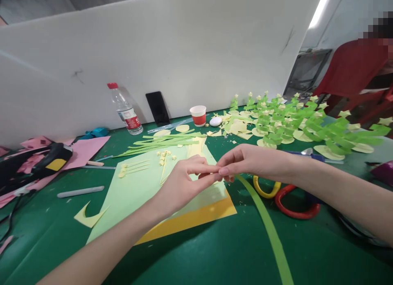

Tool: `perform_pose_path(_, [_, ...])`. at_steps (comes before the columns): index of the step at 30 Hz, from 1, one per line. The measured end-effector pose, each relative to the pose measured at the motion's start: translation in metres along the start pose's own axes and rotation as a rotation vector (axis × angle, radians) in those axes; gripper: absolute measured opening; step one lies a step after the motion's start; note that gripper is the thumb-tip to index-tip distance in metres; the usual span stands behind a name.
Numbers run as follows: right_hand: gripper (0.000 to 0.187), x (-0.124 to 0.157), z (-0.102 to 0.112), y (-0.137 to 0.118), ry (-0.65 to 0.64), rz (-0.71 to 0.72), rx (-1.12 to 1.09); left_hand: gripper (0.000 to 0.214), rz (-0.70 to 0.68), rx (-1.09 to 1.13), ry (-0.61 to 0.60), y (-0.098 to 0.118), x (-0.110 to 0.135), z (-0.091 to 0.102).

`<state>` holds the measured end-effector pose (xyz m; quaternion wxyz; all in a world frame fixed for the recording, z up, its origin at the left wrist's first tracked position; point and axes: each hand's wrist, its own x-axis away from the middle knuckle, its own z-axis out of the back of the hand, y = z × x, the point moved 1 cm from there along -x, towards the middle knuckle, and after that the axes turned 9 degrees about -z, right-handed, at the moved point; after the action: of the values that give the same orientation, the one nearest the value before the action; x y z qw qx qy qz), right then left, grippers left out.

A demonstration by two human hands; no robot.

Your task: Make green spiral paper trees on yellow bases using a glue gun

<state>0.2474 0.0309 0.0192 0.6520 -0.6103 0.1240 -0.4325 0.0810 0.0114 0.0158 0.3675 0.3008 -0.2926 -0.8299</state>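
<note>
Both hands meet over the green surface [190,264]; the left hand [181,180] comes in with thumb and forefinger drawn narrow, their tips touching those of the right hand [251,160], whose fingers are likewise bunched close; a green paper strip [267,215] runs from the right hand's fingers down toward the near edge of the view, its upper end hidden, so I cannot tell which hand grips it, or what else lies between the fingertips.

Beneath the left hand lies a pale green sheet [119,207], overlapping an orange-yellow sheet [196,220]; small pale yellow paper stars [164,156] sit on the pale green one; a crescent-shaped paper offcut [87,218] lies at its left edge.

Scissors [297,214] with yellow and red loops rest just below the right forearm; farther back, green paper strips [156,145] lie in a loose bundle; a water bottle [127,115], a black phone [158,109] leaning on the white partition [196,48], and a paper cup [199,116] stand behind; star-topped green paper ornaments [276,123] crowd the far right.
</note>
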Motion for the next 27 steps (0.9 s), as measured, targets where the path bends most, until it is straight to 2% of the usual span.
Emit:
perform_pose_path(2, [0.019,0.000,0.000,0.000,-0.008,-0.006,0.002,0.019,-0.018,0.008,-0.029,0.000,0.000,0.001])
perform_pose_path(5, [0.016,0.000,0.001,0.001,-0.025,-0.015,0.016,0.016,-0.030,0.003,0.006,0.002,0.001,0.001])
perform_pose_path(10, [0.017,0.005,0.006,-0.002,-0.092,-0.037,0.067,0.007,0.060,0.056,0.071,0.003,0.001,-0.001])
perform_pose_path(16, [0.020,0.003,-0.002,-0.003,0.046,-0.011,0.053,0.014,0.128,0.110,0.109,0.002,0.001,-0.003])
perform_pose_path(19, [0.020,0.001,-0.007,-0.003,0.093,0.018,0.035,0.015,0.076,0.046,0.151,0.003,0.001,-0.003])
perform_pose_path(24, [0.016,0.003,-0.006,-0.005,0.164,0.049,0.060,0.002,-0.108,-0.001,0.248,0.006,0.002,-0.002])
perform_pose_path(27, [0.015,0.004,-0.004,-0.006,0.169,0.041,0.046,0.011,-0.169,0.020,0.263,0.007,0.003,-0.001])
